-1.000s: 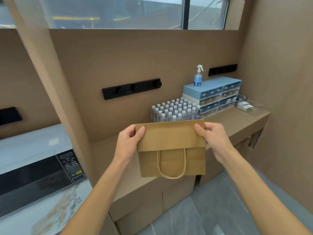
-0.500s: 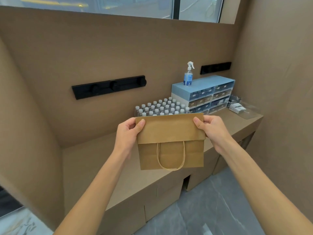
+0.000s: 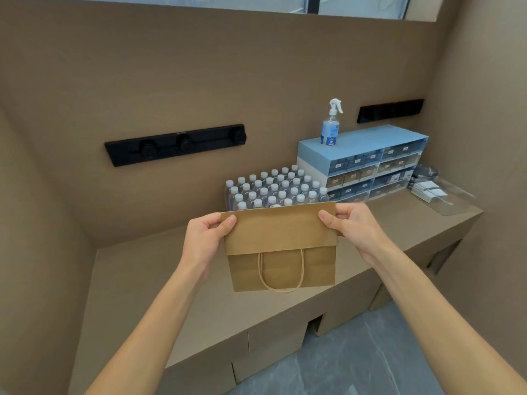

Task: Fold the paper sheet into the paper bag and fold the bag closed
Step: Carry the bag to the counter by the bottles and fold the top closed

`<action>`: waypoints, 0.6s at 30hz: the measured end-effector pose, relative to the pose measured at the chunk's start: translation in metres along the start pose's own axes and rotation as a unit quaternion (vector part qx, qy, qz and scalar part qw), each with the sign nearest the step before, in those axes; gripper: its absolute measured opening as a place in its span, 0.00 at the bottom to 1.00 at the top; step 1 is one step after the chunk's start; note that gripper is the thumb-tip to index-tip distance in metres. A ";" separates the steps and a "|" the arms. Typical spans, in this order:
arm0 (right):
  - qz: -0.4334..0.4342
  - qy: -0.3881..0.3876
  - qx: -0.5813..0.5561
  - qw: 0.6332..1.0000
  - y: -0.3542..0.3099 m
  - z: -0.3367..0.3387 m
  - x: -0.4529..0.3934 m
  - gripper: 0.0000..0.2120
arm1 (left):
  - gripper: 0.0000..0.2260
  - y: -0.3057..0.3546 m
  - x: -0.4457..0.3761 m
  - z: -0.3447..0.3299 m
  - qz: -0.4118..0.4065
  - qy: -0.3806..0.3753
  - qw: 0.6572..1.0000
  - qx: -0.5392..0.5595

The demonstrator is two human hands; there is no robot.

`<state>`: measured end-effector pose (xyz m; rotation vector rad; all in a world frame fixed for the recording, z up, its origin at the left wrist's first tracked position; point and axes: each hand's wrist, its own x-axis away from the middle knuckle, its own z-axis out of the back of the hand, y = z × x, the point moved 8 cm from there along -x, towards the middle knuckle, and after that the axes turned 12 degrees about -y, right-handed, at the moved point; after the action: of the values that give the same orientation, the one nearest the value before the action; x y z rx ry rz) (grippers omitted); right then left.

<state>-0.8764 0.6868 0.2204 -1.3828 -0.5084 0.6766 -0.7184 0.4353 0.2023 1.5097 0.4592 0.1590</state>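
I see a plain tan paper bag (image 3: 281,246), white-capped bottles (image 3: 273,188), a pale blue drawer unit (image 3: 362,143), and a brown bench (image 3: 137,283).

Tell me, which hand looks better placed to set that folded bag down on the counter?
Left, probably. The left hand grips the paper bag over bare counter, while the right hand is nearer the water bottles. Both pinch top corners, so it's close.
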 end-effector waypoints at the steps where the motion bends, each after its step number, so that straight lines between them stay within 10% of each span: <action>1: 0.000 -0.017 0.002 1.000 0.004 0.002 -0.010 0.06 | 0.08 -0.003 -0.001 0.001 0.003 0.015 1.000 0.000; 18: -0.028 -0.190 -0.012 0.981 0.055 0.004 -0.123 0.04 | 0.06 -0.049 -0.009 -0.002 0.054 0.185 0.981 0.000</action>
<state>-0.9749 0.6070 0.1737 -1.2595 -0.8567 0.8954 -0.7361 0.4303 0.1561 1.5099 0.6732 0.5303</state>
